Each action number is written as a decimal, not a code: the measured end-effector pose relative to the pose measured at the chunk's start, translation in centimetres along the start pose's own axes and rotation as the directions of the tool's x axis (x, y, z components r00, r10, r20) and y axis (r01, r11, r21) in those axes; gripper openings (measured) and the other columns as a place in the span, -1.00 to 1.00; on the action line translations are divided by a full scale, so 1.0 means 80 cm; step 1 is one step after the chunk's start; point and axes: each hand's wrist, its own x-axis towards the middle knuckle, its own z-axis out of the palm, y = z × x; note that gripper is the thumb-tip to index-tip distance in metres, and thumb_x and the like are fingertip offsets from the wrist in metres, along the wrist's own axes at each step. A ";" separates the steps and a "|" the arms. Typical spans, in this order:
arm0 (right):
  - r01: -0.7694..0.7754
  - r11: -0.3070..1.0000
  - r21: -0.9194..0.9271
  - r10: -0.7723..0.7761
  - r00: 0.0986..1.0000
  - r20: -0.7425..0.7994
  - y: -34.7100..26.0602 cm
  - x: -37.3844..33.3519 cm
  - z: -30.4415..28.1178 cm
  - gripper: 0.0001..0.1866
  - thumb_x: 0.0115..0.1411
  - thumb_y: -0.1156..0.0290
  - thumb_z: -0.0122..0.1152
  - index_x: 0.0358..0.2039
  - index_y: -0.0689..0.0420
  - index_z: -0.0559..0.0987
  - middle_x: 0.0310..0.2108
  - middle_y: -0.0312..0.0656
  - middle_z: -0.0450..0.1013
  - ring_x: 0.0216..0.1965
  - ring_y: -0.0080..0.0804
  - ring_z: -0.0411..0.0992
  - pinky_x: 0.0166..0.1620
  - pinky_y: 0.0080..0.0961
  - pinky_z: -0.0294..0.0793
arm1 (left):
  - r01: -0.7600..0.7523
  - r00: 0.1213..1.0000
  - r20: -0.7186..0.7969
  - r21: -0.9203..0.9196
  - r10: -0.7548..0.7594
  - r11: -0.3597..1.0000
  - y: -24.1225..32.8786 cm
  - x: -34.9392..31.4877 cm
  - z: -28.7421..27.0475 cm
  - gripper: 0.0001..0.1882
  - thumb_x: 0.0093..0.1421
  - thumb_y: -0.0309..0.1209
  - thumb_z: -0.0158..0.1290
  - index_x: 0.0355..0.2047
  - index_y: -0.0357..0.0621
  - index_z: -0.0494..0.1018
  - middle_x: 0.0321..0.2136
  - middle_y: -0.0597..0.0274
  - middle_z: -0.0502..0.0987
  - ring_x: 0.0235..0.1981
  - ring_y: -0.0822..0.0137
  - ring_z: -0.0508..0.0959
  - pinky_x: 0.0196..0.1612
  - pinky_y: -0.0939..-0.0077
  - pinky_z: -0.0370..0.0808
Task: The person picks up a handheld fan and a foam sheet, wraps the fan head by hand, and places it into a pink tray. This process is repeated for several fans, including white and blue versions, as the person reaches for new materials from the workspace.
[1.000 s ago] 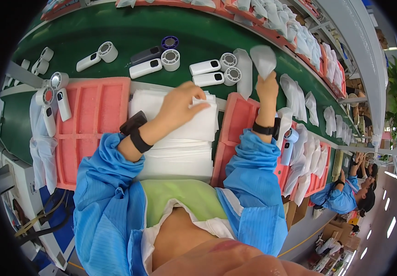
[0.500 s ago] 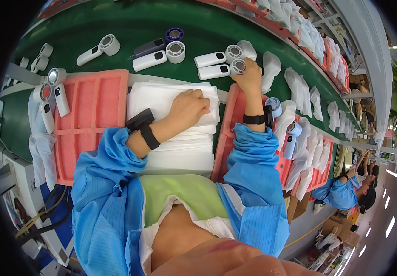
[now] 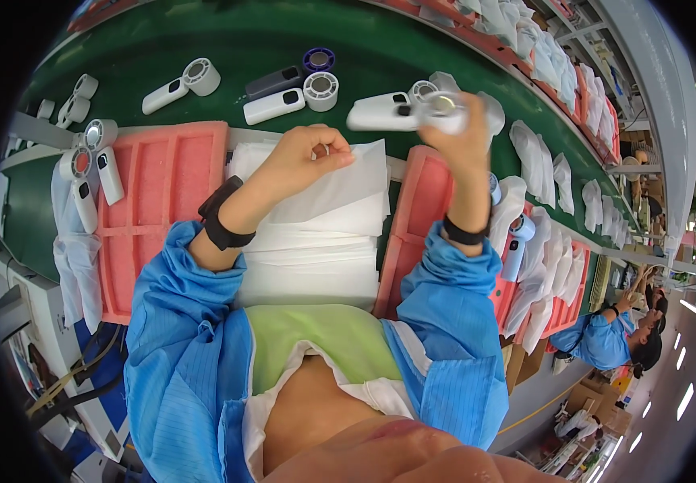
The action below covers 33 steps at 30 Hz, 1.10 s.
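My left hand (image 3: 304, 161) is closed in a pinch at the upper edge of the top white sleeve (image 3: 332, 189), a thin translucent sheet-like bag. That sleeve lies on a thick stack of white sleeves (image 3: 308, 274) in front of me. My right hand (image 3: 462, 141) grips a white handheld fan (image 3: 445, 113) by its round head; the fan is smeared by motion. Behind it another white fan (image 3: 422, 90) lies on the green belt, partly covered. Farther left on the belt are a white fan (image 3: 275, 105), a dark fan with a purple ring (image 3: 275, 81) and another white fan (image 3: 171, 94).
Pink foam trays stand left (image 3: 151, 233) and right (image 3: 416, 209) of the stack. Several bagged fans (image 3: 529, 258) lie on the right tray, more bagged fans (image 3: 532, 157) on the belt. White fans (image 3: 109, 175) rest at the left tray's edge. A co-worker (image 3: 606, 334) sits far right.
My right hand has picked up the nearer white fan and moved it right and toward me. My left hand has shifted left and up, from lying on the stack to pinching the top sleeve.
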 end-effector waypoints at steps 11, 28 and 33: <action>0.192 0.916 0.353 -0.225 0.973 0.054 -0.088 -0.061 -0.057 -0.43 -0.22 0.61 0.35 -0.14 0.19 0.34 -0.17 -0.17 0.41 -0.20 -0.53 0.40 -0.08 -0.59 0.38 | 0.047 0.995 -0.075 -0.235 -0.067 0.971 0.046 -0.014 -0.023 -0.87 0.21 -0.41 0.14 -0.39 -0.21 0.49 -0.49 0.44 0.47 -0.55 0.63 0.34 -0.47 0.68 0.30; 0.402 0.903 -0.155 -0.402 0.915 0.034 -0.119 -0.075 -0.019 -0.39 -0.24 0.62 0.45 -0.12 0.21 0.39 -0.17 -0.05 0.38 -0.19 -0.09 0.43 -0.13 -0.34 0.44 | -0.108 0.940 -0.318 -0.621 -0.123 0.777 0.053 -0.015 -0.009 -0.88 0.30 -0.41 0.02 -0.23 -0.20 0.44 -0.36 0.35 0.52 -0.31 0.55 0.48 -0.19 0.64 0.38; 0.488 0.871 -0.061 -0.489 0.872 -0.005 -0.119 -0.075 -0.016 -0.34 -0.30 0.61 0.48 -0.09 0.22 0.43 -0.13 -0.03 0.35 -0.17 -0.06 0.42 -0.17 -0.31 0.46 | -0.051 0.908 -0.419 -0.044 0.028 0.998 0.053 -0.013 -0.016 -0.90 0.22 -0.47 0.13 -0.28 -0.23 0.52 -0.44 0.36 0.51 -0.41 0.56 0.45 -0.34 0.66 0.36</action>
